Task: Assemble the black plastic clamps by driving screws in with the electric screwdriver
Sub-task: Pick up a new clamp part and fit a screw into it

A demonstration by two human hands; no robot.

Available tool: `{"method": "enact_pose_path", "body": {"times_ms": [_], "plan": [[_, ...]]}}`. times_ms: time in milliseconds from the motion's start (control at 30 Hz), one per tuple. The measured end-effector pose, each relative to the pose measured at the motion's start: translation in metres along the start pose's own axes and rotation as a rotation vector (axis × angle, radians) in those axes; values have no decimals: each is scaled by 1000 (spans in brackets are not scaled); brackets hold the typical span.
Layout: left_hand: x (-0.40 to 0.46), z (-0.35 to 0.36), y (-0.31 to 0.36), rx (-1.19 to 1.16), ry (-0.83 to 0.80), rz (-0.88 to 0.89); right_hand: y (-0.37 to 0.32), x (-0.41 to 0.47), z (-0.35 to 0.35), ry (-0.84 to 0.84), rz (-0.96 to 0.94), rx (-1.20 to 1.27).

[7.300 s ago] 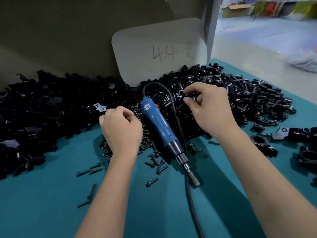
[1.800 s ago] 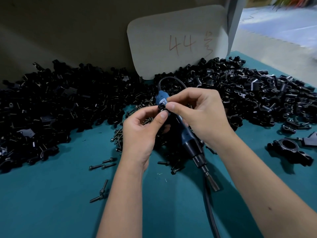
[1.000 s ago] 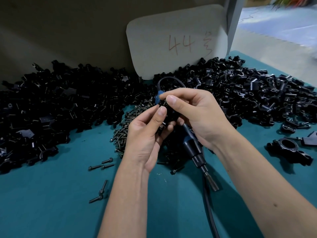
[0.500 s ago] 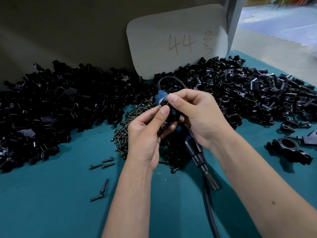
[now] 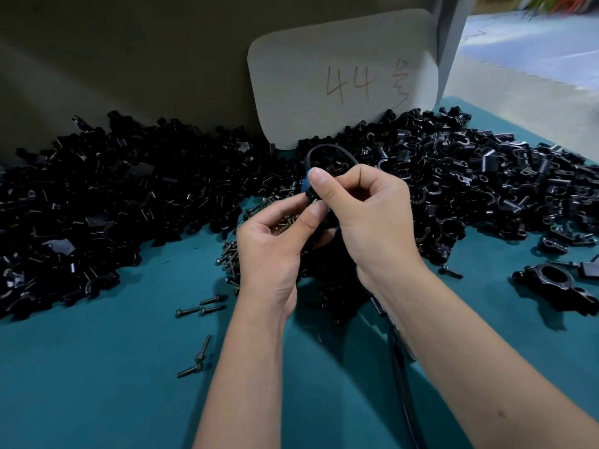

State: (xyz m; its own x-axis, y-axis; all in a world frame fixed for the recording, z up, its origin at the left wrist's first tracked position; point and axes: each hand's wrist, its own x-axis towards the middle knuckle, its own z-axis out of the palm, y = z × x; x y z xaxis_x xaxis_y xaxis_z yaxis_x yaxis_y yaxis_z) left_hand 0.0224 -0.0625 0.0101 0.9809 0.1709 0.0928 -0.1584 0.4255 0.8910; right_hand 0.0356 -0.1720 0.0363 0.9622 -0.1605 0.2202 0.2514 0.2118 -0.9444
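My left hand (image 5: 275,251) and my right hand (image 5: 366,218) meet above the teal mat (image 5: 97,367), both pinching a small black clamp piece (image 5: 319,205) between fingertips and thumbs. The piece is mostly hidden by my fingers, so I cannot tell whether a screw sits in it. The blue electric screwdriver (image 5: 304,186) lies on the mat under my hands, almost wholly covered; its black cable (image 5: 403,384) runs toward me. A heap of dark screws (image 5: 231,254) lies just left of my left hand.
Large piles of black clamp parts fill the back left (image 5: 97,202) and back right (image 5: 486,176). A grey card marked "44" (image 5: 346,79) leans on the wall. Loose screws (image 5: 201,307) dot the mat. An assembled clamp (image 5: 556,286) rests at far right.
Over the last second both hands stayed together on the clamp piece, fingers shifting slightly around it. Earlier my right hand picked the piece from the right pile and my left gathered from the screws.
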Motion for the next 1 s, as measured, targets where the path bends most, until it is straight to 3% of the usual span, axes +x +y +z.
{"method": "enact_pose_path", "body": {"times_ms": [167,267,400,433,500,700,833,1000], "plan": [[2,-6,0,109,-31,80,-10,1,-6,26,-73,-322],[4,-5,-1,51,116,19,-21,4,-9,-44,-117,-587],[11,-13,-1,-54,299,-60,-39,-3,-8,-737,2,-1270],[11,-15,0,-87,316,-79,-39,-9,-5,-851,22,-1399],[11,-17,1,-145,324,-127,-33,-20,4,-923,14,-1551],[9,-15,0,-185,222,-266,-22,-23,11,-962,3,-1608],[8,-12,0,-149,203,-285,-32,-8,-3,-962,-3,-1397],[7,-9,3,-261,163,-263,-39,15,-33,-636,-37,-1028]]}}
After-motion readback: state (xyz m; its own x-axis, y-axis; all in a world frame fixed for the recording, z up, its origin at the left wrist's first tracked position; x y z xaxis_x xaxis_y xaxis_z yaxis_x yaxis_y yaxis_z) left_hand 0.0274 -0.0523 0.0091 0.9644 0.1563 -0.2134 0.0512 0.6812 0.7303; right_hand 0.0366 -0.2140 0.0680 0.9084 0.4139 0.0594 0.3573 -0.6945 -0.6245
